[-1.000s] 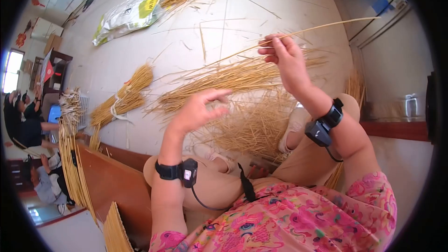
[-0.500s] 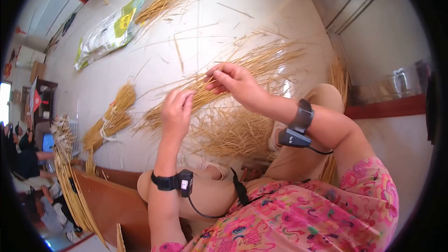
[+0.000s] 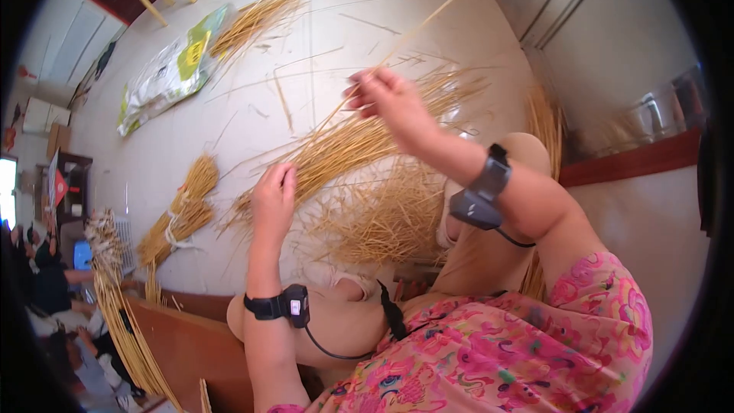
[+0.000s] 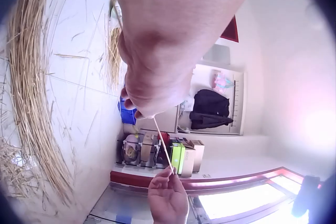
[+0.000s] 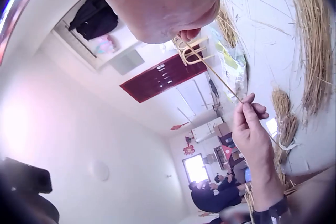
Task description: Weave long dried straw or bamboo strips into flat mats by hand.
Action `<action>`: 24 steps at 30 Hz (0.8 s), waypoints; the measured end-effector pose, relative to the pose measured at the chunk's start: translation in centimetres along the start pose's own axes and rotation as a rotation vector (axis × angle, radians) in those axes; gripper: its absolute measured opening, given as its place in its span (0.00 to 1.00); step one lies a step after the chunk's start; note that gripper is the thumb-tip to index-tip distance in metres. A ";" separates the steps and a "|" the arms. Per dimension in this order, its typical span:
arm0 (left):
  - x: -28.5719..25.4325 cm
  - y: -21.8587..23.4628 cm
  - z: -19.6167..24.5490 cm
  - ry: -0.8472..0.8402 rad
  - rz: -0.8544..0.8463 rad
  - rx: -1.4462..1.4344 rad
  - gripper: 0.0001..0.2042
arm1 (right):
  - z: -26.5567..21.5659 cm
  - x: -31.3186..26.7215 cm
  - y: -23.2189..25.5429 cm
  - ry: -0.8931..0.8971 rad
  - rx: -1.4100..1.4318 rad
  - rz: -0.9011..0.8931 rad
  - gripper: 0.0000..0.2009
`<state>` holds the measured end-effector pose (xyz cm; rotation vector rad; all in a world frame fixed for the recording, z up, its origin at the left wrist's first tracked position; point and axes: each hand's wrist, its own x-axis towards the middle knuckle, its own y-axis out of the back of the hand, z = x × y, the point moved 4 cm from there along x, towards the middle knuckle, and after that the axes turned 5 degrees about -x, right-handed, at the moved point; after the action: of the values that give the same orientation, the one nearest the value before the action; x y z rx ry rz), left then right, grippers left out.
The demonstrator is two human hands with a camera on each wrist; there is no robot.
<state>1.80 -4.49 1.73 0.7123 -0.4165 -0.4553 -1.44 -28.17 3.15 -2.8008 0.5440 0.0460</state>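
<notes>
Right hand [image 3: 386,99] raised above the floor [image 3: 252,92], pinching 1 long straw stalk [image 3: 428,19] between thumb and fingers; grip closed on it. Same stalk running down and left to the left hand [image 3: 274,197], whose fingertips pinch its lower end; grip closed on it too. Stalk stretched between both hands, upper part slanting up past the right hand toward the top of the head view, tip cut off near the frame edge. Middle stretch hard to follow against the straw behind it.

In the left wrist view, left hand [image 4: 157,61] filling the upper frame, fingertips mostly hidden by the back of the hand; thin stalk [image 4: 163,145] leading to the right hand [image 4: 168,200] below. In the right wrist view, right hand [image 5: 157,3] blurred and close, stalk [image 5: 218,79] leaving it toward the left hand [image 5: 252,129], pinched at its fingertips.

Below the hands, a loose pile of straw [image 3: 367,176] spread on the floor, stalks too tangled to count. Left of it, a tied straw bundle [image 3: 183,210]. Farther off, a printed sack [image 3: 164,76] with more straw beside it. Seated people at the left edge, small and distorted. Pink flowered sleeve [image 3: 535,352] at the bottom, lap partly hidden beneath it.
</notes>
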 end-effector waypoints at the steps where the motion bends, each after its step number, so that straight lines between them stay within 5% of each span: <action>1: 0.0 0.1 0.3 -0.001 0.024 -0.042 0.07 | -0.4 0.1 0.3 -0.012 0.009 0.005 0.11; 10: -0.1 0.2 2.4 -0.140 0.070 0.018 0.07 | 2.6 -2.9 -2.4 -0.195 -0.135 -0.249 0.11; 24: -0.3 -0.4 1.8 -0.164 0.081 -0.011 0.08 | 3.2 -3.0 -3.4 -0.113 -0.010 -0.348 0.12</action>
<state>0.55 -5.60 2.61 0.6469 -0.5939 -0.4408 -2.90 -23.16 1.31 -2.8374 0.0264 0.1336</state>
